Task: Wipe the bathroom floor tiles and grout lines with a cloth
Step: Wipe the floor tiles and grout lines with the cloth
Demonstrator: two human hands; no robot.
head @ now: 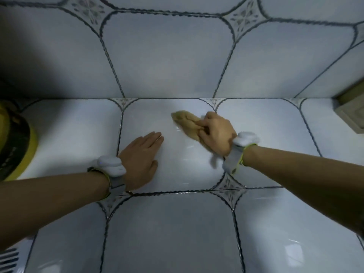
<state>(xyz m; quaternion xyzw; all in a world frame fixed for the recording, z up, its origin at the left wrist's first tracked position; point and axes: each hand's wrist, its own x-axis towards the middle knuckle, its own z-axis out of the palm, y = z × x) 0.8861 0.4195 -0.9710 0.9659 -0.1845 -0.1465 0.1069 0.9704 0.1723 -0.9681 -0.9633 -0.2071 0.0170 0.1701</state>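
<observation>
Cloth (186, 123), tan and bunched, sits on the glossy floor tile (177, 154) near the wall, gripped in my right hand (215, 134). My left hand (140, 157) rests flat beside it, fingers straight. A yellow-rimmed container (17, 142) stands left, a beige box (350, 111) right, a drain grate (8, 259) at bottom left.

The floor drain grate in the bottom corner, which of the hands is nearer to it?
Left. The left hand rests flat on the tile, up and right of the drain grate. The right hand, gripping the cloth, is farther right.
</observation>
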